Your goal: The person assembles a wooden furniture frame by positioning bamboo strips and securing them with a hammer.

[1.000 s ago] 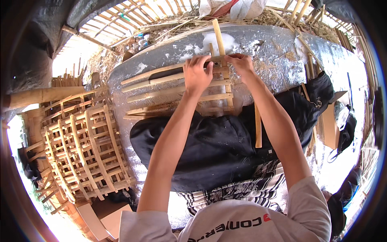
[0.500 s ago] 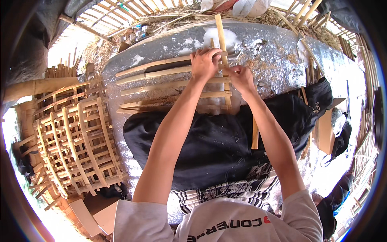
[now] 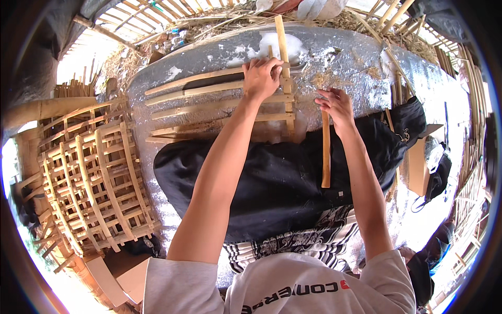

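Note:
A row of pale bamboo slats (image 3: 209,111) lies side by side on a silvery sheet, their right ends meeting an upright bamboo strip (image 3: 283,44) at the joints. My left hand (image 3: 261,78) is closed round the end of an upper slat, fingertips against the upright strip. To the right, my right hand (image 3: 337,108) is off the frame with its fingers apart. Just below those fingers is the upper end of a loose bamboo strip (image 3: 326,157), which rests over black cloth; whether they touch it is hard to see.
Black cloth (image 3: 261,183) spreads over my lap, above a patterned black-and-white fabric (image 3: 293,238). A woven bamboo lattice (image 3: 86,183) stands at left. The silvery sheet (image 3: 361,68) covers the work surface. An open cardboard box (image 3: 418,165) sits at right, and straw (image 3: 235,23) lies behind.
My right hand has let go of the slat joint and moved right and slightly toward me, its fingers opening. My left hand stays at the upper slat. The whole view has shifted slightly.

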Motion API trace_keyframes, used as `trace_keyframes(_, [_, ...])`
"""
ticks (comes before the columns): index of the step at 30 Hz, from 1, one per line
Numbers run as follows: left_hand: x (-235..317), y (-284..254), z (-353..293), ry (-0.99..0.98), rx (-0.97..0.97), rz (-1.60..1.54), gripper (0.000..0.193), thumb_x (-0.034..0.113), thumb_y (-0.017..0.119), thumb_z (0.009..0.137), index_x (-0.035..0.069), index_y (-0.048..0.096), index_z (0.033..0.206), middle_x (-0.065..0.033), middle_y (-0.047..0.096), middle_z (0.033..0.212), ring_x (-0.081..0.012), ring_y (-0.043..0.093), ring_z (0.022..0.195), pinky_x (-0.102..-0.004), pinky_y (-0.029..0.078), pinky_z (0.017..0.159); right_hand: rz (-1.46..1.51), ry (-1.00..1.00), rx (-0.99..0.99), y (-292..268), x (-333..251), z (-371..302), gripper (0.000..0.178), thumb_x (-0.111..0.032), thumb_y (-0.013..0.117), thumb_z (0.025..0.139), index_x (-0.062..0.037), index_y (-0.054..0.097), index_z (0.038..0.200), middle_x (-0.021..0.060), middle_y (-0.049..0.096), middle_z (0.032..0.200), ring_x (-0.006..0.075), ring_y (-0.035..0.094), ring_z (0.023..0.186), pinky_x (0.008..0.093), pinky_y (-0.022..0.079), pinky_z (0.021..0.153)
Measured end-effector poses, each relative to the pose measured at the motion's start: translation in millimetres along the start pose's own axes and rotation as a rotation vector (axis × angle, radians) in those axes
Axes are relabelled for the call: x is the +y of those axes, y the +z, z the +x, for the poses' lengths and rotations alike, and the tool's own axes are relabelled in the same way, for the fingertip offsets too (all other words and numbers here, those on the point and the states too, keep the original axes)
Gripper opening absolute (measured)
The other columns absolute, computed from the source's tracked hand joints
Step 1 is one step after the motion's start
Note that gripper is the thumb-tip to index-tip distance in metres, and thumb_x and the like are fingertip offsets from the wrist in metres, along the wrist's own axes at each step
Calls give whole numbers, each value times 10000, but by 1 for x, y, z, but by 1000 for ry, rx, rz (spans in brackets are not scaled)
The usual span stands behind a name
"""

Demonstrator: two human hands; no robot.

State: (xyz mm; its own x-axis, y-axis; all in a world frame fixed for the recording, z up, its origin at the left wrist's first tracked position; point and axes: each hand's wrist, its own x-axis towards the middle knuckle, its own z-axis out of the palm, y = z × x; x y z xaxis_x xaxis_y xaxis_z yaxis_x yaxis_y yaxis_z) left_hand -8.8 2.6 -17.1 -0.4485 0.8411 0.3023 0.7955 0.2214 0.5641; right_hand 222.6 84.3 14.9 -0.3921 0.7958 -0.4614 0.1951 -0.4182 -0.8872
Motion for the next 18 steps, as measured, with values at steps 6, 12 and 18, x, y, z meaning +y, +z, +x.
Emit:
trace_keyframes(6, [1, -1, 7, -84, -97, 12, 152, 279, 645, 920, 277, 692, 1064, -21, 717, 967, -292, 607, 1016, -488, 360, 907, -81, 7, 51, -4, -2, -1, 259, -244, 645, 977, -23, 694, 1103, 52, 717, 1028, 109, 652, 822, 235, 496, 691])
trace_keyframes(12, [-4, -4, 20, -271, -288, -7, 168, 371, 669, 922, 339, 703, 1083, 4, 726, 1076, -246, 616, 1088, -500, 343, 978, -86, -71, 121, -7, -12, 25, 272, -193, 724, 918, -13, 709, 1121, 0, 682, 883, 77, 565, 719, 246, 472, 657])
trace_keyframes(18, [-2, -4, 19, -276, -280, -4, 178, 375, 672, 918, 340, 704, 1089, -9, 711, 1126, -255, 596, 1141, -499, 332, 1002, 195, -136, 196, -35, -21, 40, 191, -98, 751, 877, -18, 691, 1039, 19, 686, 857, 90, 597, 706, 242, 483, 643])
